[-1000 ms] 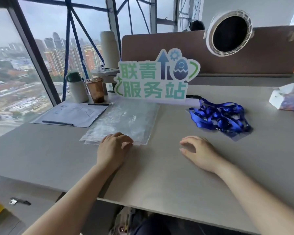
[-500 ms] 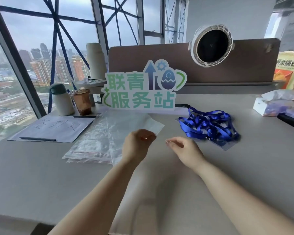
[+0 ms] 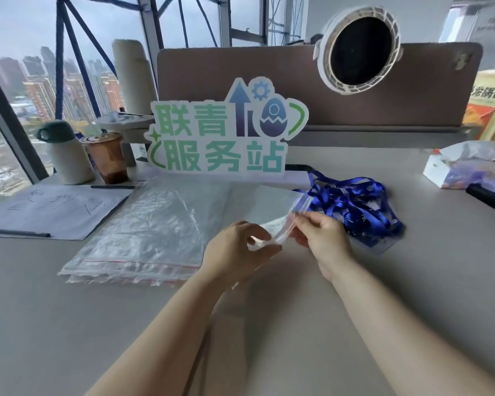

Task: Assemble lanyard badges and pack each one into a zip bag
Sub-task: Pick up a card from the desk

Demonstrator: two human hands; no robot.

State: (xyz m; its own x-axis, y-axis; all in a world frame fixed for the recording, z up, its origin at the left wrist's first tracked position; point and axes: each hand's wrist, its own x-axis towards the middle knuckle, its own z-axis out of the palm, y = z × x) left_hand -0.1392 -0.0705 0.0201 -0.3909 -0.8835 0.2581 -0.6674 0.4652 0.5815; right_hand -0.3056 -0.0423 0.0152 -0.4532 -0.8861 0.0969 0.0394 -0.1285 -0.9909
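Observation:
A clear zip bag (image 3: 265, 208) with a red-lined opening is lifted off the grey table (image 3: 69, 324), held between both hands. My left hand (image 3: 235, 252) pinches its near corner, and my right hand (image 3: 320, 238) grips the zip edge a little higher. To the left lies a stack of more clear zip bags (image 3: 143, 232) flat on the table. A tangled pile of blue lanyards (image 3: 355, 207) with a clear badge holder lies just right of my right hand.
A green and white sign (image 3: 226, 132) stands behind the bags. At the left are a sheet of paper (image 3: 52, 210) with pens, a white bottle (image 3: 66, 155) and a brown drink cup (image 3: 107, 158). A tissue pack (image 3: 466, 167) lies far right. A brown partition (image 3: 297, 84) carries a round fan.
My left hand took one bag from the stack and lifted it toward the middle. My right hand came in and gripped the bag's zip edge.

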